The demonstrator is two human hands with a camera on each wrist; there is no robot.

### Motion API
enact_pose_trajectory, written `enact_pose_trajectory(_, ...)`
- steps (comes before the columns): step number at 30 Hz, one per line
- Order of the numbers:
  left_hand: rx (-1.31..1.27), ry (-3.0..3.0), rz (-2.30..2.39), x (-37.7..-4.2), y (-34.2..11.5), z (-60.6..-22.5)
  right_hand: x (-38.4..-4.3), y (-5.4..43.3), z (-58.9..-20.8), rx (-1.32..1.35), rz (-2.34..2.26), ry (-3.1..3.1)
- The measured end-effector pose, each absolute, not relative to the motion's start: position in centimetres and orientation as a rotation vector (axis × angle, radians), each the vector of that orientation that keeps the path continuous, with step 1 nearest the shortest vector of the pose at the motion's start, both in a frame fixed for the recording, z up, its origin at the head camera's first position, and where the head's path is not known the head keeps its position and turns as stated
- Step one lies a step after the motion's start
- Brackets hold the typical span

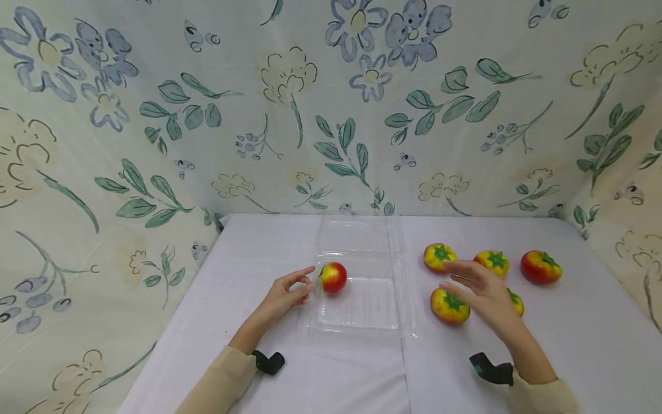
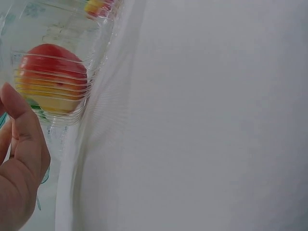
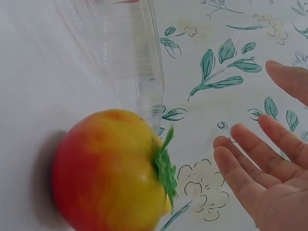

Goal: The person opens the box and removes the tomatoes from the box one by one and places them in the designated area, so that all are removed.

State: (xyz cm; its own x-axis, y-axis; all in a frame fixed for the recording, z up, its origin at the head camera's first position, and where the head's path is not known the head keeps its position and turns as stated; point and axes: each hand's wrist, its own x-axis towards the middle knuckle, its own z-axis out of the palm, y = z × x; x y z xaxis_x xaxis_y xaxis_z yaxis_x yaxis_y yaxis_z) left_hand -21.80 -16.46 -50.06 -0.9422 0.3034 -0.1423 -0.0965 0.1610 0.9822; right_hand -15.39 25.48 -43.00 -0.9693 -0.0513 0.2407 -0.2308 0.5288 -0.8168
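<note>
A red-and-yellow tomato lies on its side in the left part of a clear plastic clamshell box; the box's lid is folded back. Beside the box's left wall is my left hand, fingers loosely bent and holding nothing; whether it touches the wall I cannot tell. My right hand hovers over the tomatoes at the right, fingers spread apart and holding nothing. Nearest to it are a tomato at the front and a tomato behind; another is partly hidden by the hand.
Two more tomatoes stand farther back on the right, one yellowish and one mostly red. A white cloth covers the table. Flower-patterned fabric hangs behind it and at both sides.
</note>
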Motion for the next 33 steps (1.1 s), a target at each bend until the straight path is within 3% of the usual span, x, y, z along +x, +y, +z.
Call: enact_pose_trajectory(33,0.205,2.142,1.848,-21.6,-16.7,-50.4,-17.5,17.7,-44.1,0.464,1.657,-2.574)
